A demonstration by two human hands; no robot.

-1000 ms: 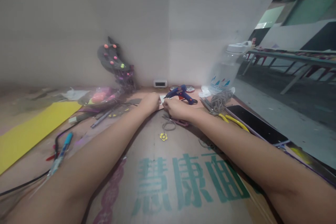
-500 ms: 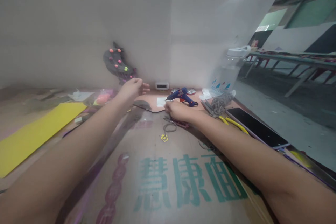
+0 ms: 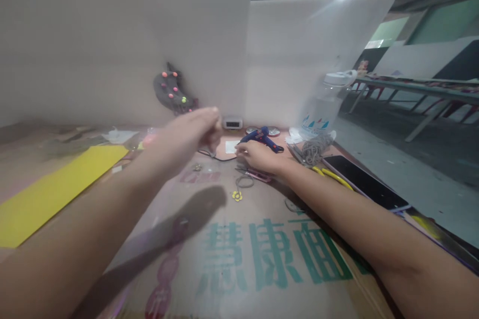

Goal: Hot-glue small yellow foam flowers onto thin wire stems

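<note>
Left hand [image 3: 208, 130]: had swung up off its partner; fingers too blurred to read.
Right hand [image 3: 256, 156]: stayed low, left alone at the work, fingers curled, grip hidden.
Glue gun [image 3: 263, 134]: lay just beyond, beside white paper [image 3: 230, 147].

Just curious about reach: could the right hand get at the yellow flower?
Probably yes: the yellow flower lies uncovered close to the right hand, though whether it holds something is unclear.

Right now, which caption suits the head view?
Left hand raised, right hand beside the blue plastic glue gun, yellow flower-shaped piece nearby.
</note>
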